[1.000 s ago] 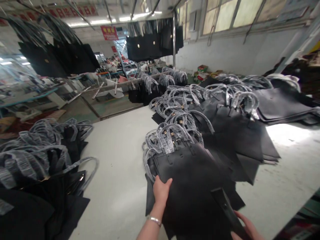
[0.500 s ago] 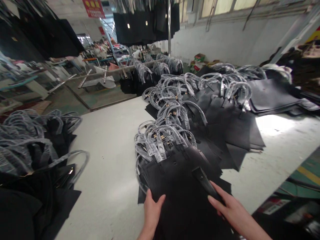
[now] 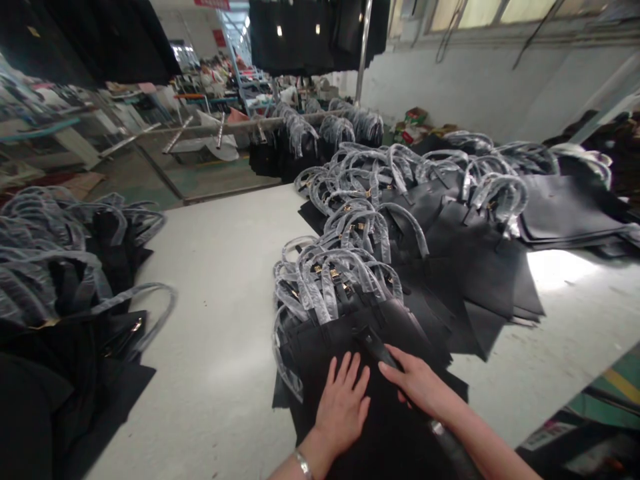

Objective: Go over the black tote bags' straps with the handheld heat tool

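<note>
My left hand (image 3: pixel 343 403) lies flat with fingers spread on the front of a black bag panel (image 3: pixel 320 347). Just right of it, my right hand (image 3: pixel 417 380) is closed around a long black strap (image 3: pixel 377 348). The strap's far end rests against or just over the panel near its top edge; I cannot tell which. A shiny metal piece (image 3: pixel 437 428) shows on the strap below my right hand. Above the panel, bag handles (image 3: pixel 325 280) wrapped in clear plastic, with small gold fittings, lie bunched.
More stacked black bags (image 3: pixel 480 260) with wrapped handles run back and right along the white table (image 3: pixel 215 267). Another pile (image 3: pixel 100 320) lies at the left. Black bags (image 3: pixel 305 40) hang from a rack with a metal pole (image 3: pixel 364 53) beyond the table.
My left hand has moved from the panel's left edge onto its face and flattened out. My right hand has carried the strap up and left, towards the panel's top. The view has shifted slightly.
</note>
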The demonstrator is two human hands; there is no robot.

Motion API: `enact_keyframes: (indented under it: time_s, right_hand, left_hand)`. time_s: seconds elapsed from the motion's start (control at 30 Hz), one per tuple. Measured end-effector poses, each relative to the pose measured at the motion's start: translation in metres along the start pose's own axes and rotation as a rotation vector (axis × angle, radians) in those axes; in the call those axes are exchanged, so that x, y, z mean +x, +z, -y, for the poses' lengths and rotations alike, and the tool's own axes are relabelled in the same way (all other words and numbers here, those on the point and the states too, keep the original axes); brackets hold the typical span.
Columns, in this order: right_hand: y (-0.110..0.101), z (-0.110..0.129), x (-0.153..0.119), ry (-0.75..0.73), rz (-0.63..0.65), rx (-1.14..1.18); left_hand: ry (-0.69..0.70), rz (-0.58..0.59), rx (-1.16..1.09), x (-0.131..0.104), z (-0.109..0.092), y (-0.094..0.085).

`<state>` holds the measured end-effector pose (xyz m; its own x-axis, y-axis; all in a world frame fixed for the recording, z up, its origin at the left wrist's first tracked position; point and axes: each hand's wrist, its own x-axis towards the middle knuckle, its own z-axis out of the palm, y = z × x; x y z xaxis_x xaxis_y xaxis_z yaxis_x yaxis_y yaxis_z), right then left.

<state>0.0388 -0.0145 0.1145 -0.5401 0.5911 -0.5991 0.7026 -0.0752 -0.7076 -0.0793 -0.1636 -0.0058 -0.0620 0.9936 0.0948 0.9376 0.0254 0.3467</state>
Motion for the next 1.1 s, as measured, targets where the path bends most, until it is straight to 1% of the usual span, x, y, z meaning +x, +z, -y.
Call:
enact_keyframes:
  time_s: [0.2,0.43,0.53,0.57,0.63,0.7,0.77,0.83,0.9,0.97,1.03,1.1]
  right_hand:
    - [0.007,0.017,0.033,-0.025,-0.004,-0.038]
    - [0.009,0.02,0.039,-0.021,0.033,-0.027]
    - [0.01,0.032,0.047,-0.042,-0.023,-0.015]
    - [0.008,0.036,0.048,-0.055,-0.059,-0.014]
    - [-0.004,0.039,0.047,-0.074,-0.144,-0.001]
    - [-0.023,0.032,0.037,-0.066,-0.199,0.046]
    - [-0.041,0.017,0.021,-0.02,-0.191,0.123]
    - [-0.051,-0.002,0.007,0.049,-0.161,0.188]
    - [-0.05,-0.016,0.003,0.098,-0.124,0.225]
    - [-0.043,-0.021,0.009,0.099,-0.11,0.262]
    - [-0.039,-0.018,0.022,0.064,-0.145,0.306]
    - [-0.043,-0.011,0.033,0.02,-0.211,0.347]
  left_hand:
    - [-0.006,-0.002,0.042,-0.002,0.002,0.001]
    - [-0.002,-0.01,0.08,-0.001,0.001,-0.004]
    - [-0.002,-0.009,0.077,-0.001,0.001,-0.005]
    - [-0.005,-0.009,0.076,-0.001,0.001,-0.005]
    - [-0.012,-0.015,0.073,0.0,0.001,-0.006]
    - [-0.014,-0.021,0.071,0.0,0.001,-0.006]
    - [-0.01,-0.024,0.069,0.0,0.001,-0.007]
    - [-0.008,-0.028,0.07,0.0,0.002,-0.007]
    - [-0.005,-0.033,0.077,0.0,0.002,-0.005]
    - [-0.001,-0.036,0.089,0.0,0.003,-0.004]
    - [0.002,-0.037,0.104,0.0,0.002,-0.003]
    - [0.003,-0.037,0.117,0.0,0.002,-0.003]
